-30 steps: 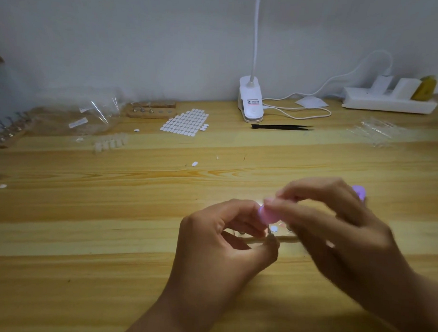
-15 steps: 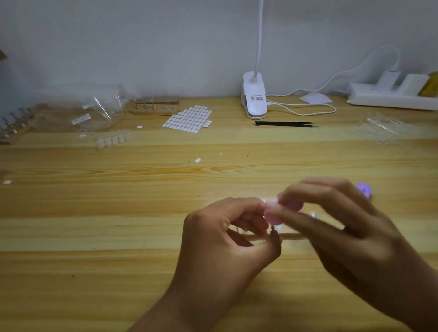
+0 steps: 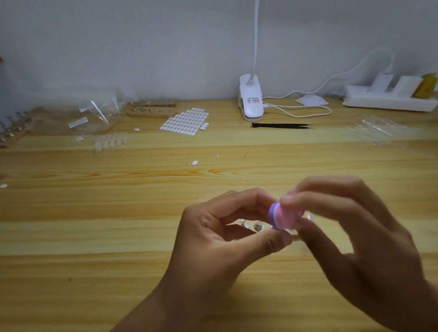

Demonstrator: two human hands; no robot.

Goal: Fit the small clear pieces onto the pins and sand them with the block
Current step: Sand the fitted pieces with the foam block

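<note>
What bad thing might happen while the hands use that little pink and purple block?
The pink and purple sanding block, pinched by the right hand, sits right beside the thumb of the left hand, so it might scrape skin. The small metal pins below look tiny; a hard push may tip them.

Head view. Right grip [image 3: 359, 245] pinched pink-and-purple sanding block [image 3: 284, 216] between thumb and fingertips, low over desk [image 3: 86, 235]. Left grip [image 3: 217, 242] curled in a ring, thumb tip just beside block's lower end; what it held: hidden. Two metal pins [image 3: 256, 226] visible inside the ring, blurred. Far side of desk: white clip lamp [image 3: 250, 102], black tweezers [image 3: 281, 125] just in front of it, sheet of white oval pads [image 3: 184, 121], wooden pin holder [image 3: 151, 110] beside the sheet, row of small clear pieces [image 3: 110, 142], power strip [image 3: 389, 101] at right.
</note>
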